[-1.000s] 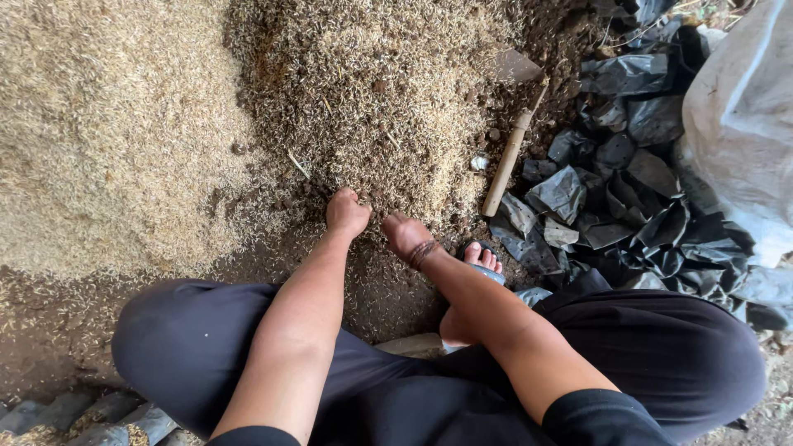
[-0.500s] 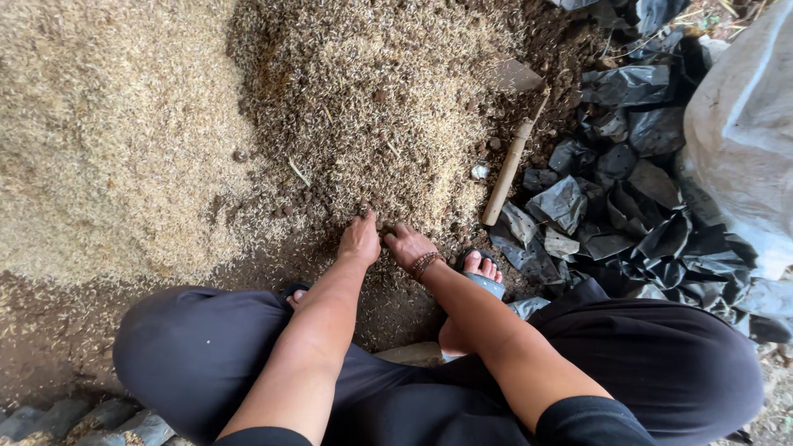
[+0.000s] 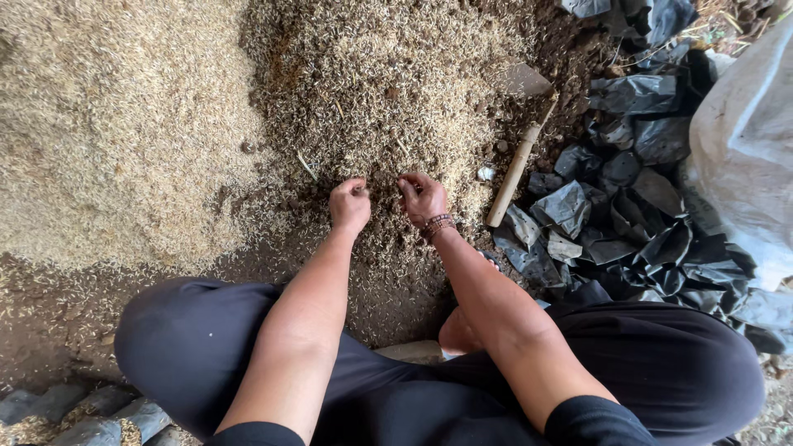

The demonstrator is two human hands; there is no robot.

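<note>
While you crouch on the dirt ground [image 3: 49, 330], the pale heap of husks [image 3: 107, 124] fills its far left corner, dry and light in colour. Just right of it lies the darker husk mix [image 3: 388, 91], browner and mingled with soil, spreading down to where your hands work. Your left hand [image 3: 349, 205] rests on the near edge of that darker mix, its fingers curled in toward the palm as if pinched on a bit of the husk; what they grip, if anything, you cannot tell from this view. Your right hand [image 3: 423, 198] sits just beside it, near but apart, a beaded bracelet [image 3: 438, 225] around the wrist, fingers likewise bent inward and touching the mix. Your dark trousers [image 3: 190, 347] frame both forearms below. Right of the right hand, a wooden handle [image 3: 514, 175] lies tilted on the ground, its far end meeting a flat metal blade [image 3: 524, 81] half sunk in the mix. Further right, a jumble of black plastic bags [image 3: 628, 198] covers the ground, and a large white sack [image 3: 743, 157] stands at the right edge.
</note>
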